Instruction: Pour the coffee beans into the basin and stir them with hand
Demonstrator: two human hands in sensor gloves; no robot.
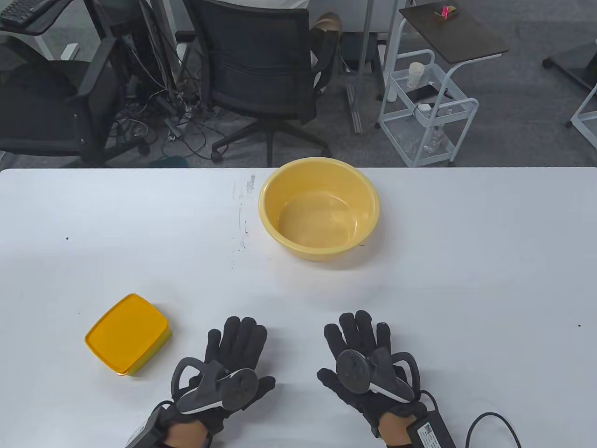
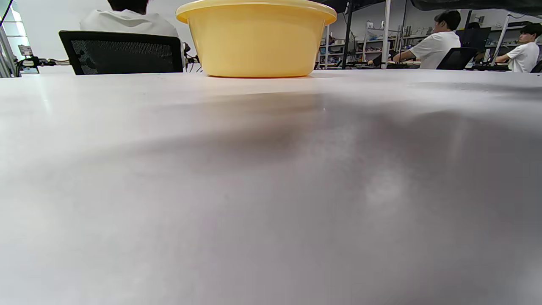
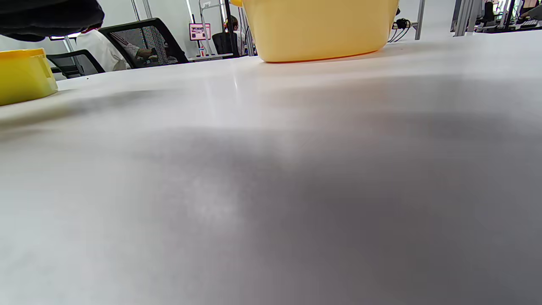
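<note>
**Both gloved hands flat on the table, basin and lidded box untouched**

Table view: The white table (image 1: 466, 261) carries a yellow plastic basin (image 1: 319, 208) near its far edge, about midway across, upright and with nothing in it. A yellow box with an orange lid (image 1: 127, 333) sits at the near left, lid on, so any coffee beans inside cannot be seen. The left hand (image 1: 231, 359) lies palm down on the table just to the right of the box, not touching it, fingers straight and relaxed, gripping nothing. The right hand (image 1: 366, 357) lies the same way near it, fingers stretched out flat and holding nothing. Each hand has a grey tracker strapped to its back. Both hands are well apart from the basin. A black cable (image 1: 494, 427) runs off the right wrist at the near edge. Behind the table stand a black office chair (image 1: 261, 65) and a white trolley (image 1: 426, 112).

Left wrist view: The camera sits low over the table; the basin (image 2: 256, 38) stands ahead on the far part, and seated people show in the background. The hand's fingers are not visible here.

Right wrist view: The basin's lower wall (image 3: 319, 29) appears ahead, the yellow box (image 3: 25, 74) at the left edge.
</note>
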